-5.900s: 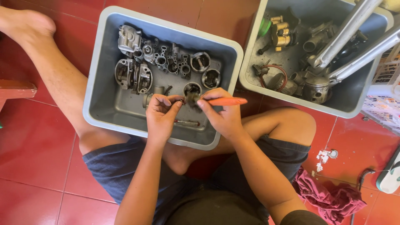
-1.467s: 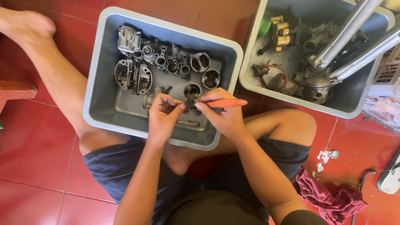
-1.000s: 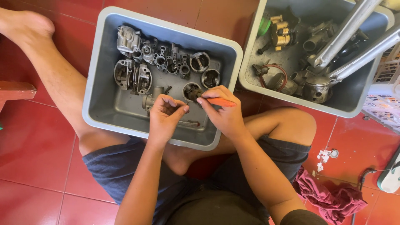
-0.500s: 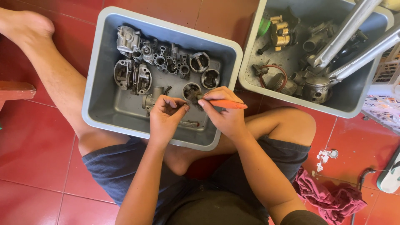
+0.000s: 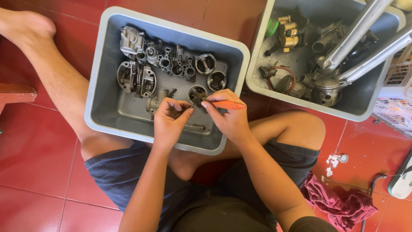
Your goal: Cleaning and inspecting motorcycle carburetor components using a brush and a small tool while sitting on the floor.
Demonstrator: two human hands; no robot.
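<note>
This looks like an informal repair spot on the floor of a home or small workshop, with red floor tiles across the frame, two grey plastic tubs of greasy engine parts at the top, and a maroon rag at lower right.

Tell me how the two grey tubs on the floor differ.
The near tub sits between the person's legs under both hands and holds small metal engine parts. The far tub sits off to the right, cut off by the frame, with long silver tubes leaning out. Both are grey plastic.
</note>
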